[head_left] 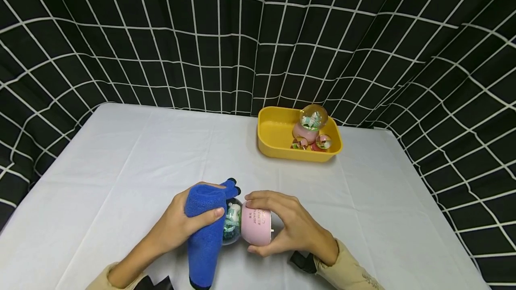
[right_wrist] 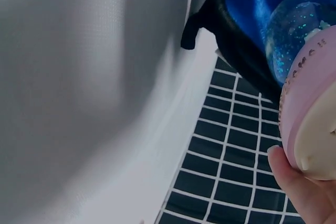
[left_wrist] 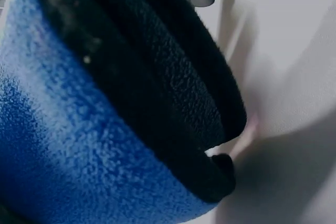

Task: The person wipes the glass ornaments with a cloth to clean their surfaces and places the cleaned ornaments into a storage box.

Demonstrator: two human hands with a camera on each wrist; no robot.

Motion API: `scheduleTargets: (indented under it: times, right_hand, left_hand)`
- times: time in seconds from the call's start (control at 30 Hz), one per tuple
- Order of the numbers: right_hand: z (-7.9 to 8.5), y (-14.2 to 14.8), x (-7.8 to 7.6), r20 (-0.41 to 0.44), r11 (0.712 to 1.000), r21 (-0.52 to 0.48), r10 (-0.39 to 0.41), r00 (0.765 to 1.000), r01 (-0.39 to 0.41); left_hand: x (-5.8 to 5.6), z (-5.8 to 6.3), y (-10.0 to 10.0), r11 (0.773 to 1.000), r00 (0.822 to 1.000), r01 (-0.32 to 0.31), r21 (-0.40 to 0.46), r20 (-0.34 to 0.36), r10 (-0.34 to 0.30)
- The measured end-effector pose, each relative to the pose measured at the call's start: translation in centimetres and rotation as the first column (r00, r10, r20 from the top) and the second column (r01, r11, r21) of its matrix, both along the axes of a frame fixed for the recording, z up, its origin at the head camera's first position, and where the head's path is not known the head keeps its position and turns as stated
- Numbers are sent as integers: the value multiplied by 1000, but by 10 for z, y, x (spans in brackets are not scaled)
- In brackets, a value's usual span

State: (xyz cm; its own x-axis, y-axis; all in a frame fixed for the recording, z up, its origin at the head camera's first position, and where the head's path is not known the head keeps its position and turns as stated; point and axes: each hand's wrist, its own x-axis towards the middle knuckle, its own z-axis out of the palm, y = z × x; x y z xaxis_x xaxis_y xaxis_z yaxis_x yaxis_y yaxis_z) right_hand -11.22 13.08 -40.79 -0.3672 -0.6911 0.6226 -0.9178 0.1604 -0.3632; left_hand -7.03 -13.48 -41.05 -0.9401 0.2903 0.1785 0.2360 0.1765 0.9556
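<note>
My left hand (head_left: 181, 220) grips a blue cloth (head_left: 206, 240) with black edging, the thumb lying across its front. The cloth covers one side of the glass ball of a snow globe (head_left: 256, 225), which is tipped sideways with its pink base toward the right. My right hand (head_left: 292, 223) holds that pink base, fingers over the top and thumb below. In the right wrist view the globe's glitter-filled ball (right_wrist: 294, 35) sits against the cloth, and its pale underside faces the camera. The cloth (left_wrist: 94, 145) fills much of the left wrist view and hides the left hand.
A yellow tray (head_left: 290, 153) stands toward the back right of the white-covered table (head_left: 133, 164). Inside are another large snow globe (head_left: 312, 122) on a pink base and two small globes. A black curtain with a white grid (head_left: 201, 39) hangs behind and at the sides.
</note>
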Motion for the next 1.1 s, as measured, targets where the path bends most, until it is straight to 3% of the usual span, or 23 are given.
scheduleTargets:
  times: [0.17,0.3,0.43,0.53,0.83,0.97,1.1]
  right_hand:
    - [0,0,-2,23,1000,-29,-9,1000,10]
    - [0,2,-2,57,999,-43,-20,998,22]
    - [1,3,-2,60,998,-50,-34,998,37]
    - [2,3,-2,47,998,-60,-33,998,35]
    - [2,1,-2,-40,999,-51,16,999,-18]
    - [2,0,-2,-67,996,-61,59,996,-63]
    - [3,0,-2,-57,993,-78,80,995,-84]
  left_hand:
    - [1,-2,0,999,1000,30,-45,3,-30]
    - [3,-2,-2,994,997,58,-91,-53,-63]
    - [1,0,-2,994,990,102,-50,-93,-107]
    - [0,0,-1,994,991,112,1,-70,-112]
    - [2,-1,0,997,999,-9,72,43,6]
    - [-1,-4,-3,985,991,103,136,73,-114]
    - [-2,-8,-7,952,962,233,200,98,-256]
